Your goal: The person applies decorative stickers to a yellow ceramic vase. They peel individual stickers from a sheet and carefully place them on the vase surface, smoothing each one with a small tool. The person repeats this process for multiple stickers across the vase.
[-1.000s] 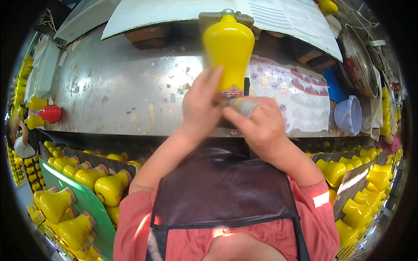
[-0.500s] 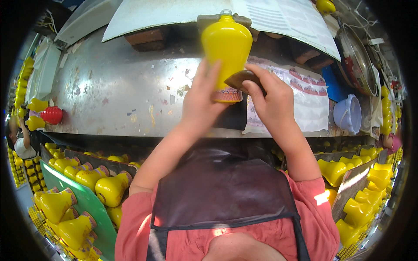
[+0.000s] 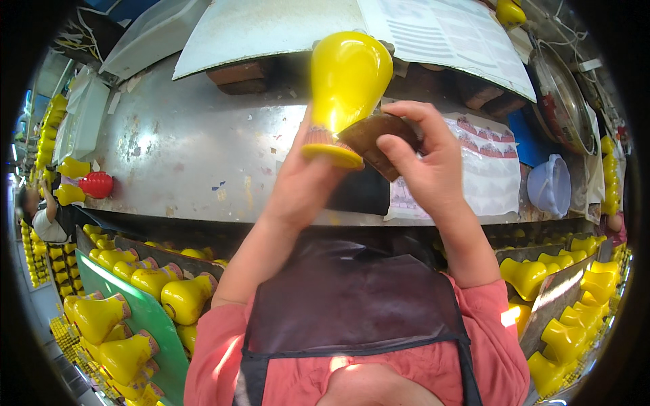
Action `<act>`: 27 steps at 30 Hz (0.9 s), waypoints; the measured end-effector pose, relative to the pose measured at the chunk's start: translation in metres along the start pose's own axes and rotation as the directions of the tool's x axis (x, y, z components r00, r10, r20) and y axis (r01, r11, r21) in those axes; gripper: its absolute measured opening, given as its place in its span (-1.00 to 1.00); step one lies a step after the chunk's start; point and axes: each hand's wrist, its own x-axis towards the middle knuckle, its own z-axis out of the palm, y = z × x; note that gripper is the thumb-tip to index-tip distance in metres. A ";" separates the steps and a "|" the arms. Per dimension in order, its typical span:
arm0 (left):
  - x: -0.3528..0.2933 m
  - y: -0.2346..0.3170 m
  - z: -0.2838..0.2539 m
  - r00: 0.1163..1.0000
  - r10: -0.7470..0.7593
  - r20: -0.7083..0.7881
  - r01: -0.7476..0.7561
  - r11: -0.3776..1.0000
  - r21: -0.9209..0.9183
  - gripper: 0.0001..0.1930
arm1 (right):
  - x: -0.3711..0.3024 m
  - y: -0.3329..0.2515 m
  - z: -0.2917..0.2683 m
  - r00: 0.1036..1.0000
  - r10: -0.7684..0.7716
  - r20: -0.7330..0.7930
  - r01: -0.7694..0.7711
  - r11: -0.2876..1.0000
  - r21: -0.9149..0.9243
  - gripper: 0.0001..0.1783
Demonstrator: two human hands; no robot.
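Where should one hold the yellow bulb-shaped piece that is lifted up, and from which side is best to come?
Grip the yellow bulb-shaped piece at its narrow neck just above the flared base, coming from below on the person's left, much as the left hand seems to. The rounded top looks smooth and wide, likely slippery. The right hand presses a brown pad against the base rim.

- Bright, even light fills the scene; colours are saturated and nothing is lost in darkness except the black rim of the fisheye circle.
- The glossy yellow bulb-shaped plastic piece [image 3: 349,84] carries soft white highlights on its upper curve.
- The scuffed grey metal counter [image 3: 196,152] shows a pale sheen.
- A bright patch burns out on the pink sleeve [image 3: 509,315].
- Straight edges bow strongly toward the rim.
- Edge detail is soft and smeared.
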 end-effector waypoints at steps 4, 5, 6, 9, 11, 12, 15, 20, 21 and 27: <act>0.000 -0.004 -0.007 0.999 -0.003 0.035 0.006 0.996 -0.088 -0.36 | -0.004 0.005 0.009 0.979 0.158 -0.130 -0.163 0.986 -0.027 -0.65; -0.001 -0.005 -0.008 1.000 -0.008 0.027 0.011 0.995 -0.102 -0.37 | -0.005 0.005 0.011 0.980 0.146 -0.135 -0.141 0.989 0.045 -0.65; -0.003 -0.006 -0.008 1.000 -0.009 0.018 0.011 0.992 -0.129 -0.37 | -0.005 0.006 0.012 0.978 0.129 -0.164 -0.110 0.987 0.120 -0.66; -0.005 -0.012 -0.007 0.998 -0.017 -0.052 0.008 0.984 -0.177 -0.36 | -0.001 0.008 0.018 0.997 0.029 -0.070 -0.027 0.999 0.031 -0.67; -0.005 -0.012 -0.008 0.999 -0.021 -0.040 0.011 0.974 -0.225 -0.35 | 0.002 0.010 0.021 0.972 0.158 -0.175 -0.151 0.987 0.054 -0.66; -0.004 -0.011 -0.008 0.999 -0.030 -0.026 0.022 0.969 -0.244 -0.35 | 0.002 0.011 0.023 0.958 0.195 -0.211 -0.185 0.981 0.065 -0.66; -0.004 -0.010 -0.007 0.999 -0.037 -0.003 0.035 0.963 -0.266 -0.35 | -0.007 0.010 0.026 0.933 0.270 -0.236 -0.226 0.954 0.198 -0.65; -0.004 -0.018 -0.002 0.998 -0.043 -0.052 0.031 0.974 -0.225 -0.37 | -0.006 0.019 0.032 0.974 0.083 -0.213 -0.055 0.989 0.135 -0.62; -0.005 -0.018 -0.001 0.997 -0.053 -0.059 0.040 0.978 -0.206 -0.37 | -0.001 0.023 0.032 0.964 0.104 -0.244 -0.075 0.989 0.125 -0.61; 0.001 -0.016 0.001 1.000 -0.025 -0.015 0.026 0.998 0.054 -0.34 | -0.015 0.021 0.021 0.962 0.029 -0.271 -0.030 1.000 -0.003 -0.69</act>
